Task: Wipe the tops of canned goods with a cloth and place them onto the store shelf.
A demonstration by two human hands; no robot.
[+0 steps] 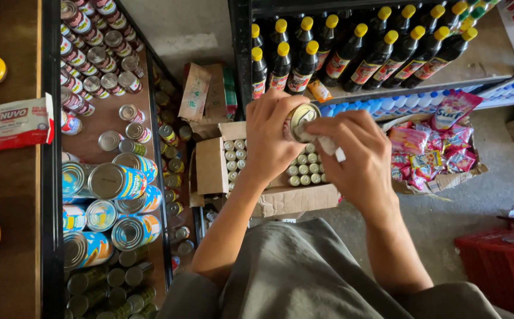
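Left hand [271,139] gripping small can [300,121] firmly; right hand [357,153] pinching white cloth [329,146], wiping lid. Best keeping can steady over open box [280,198], rubbing rim fully.

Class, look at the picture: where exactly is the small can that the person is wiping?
The small can sits mid-frame, gripped by the left hand, with the right hand pressing a white cloth beside it, above the open cardboard box.

Shop: shelves [50,177] of stocked tins [115,180]
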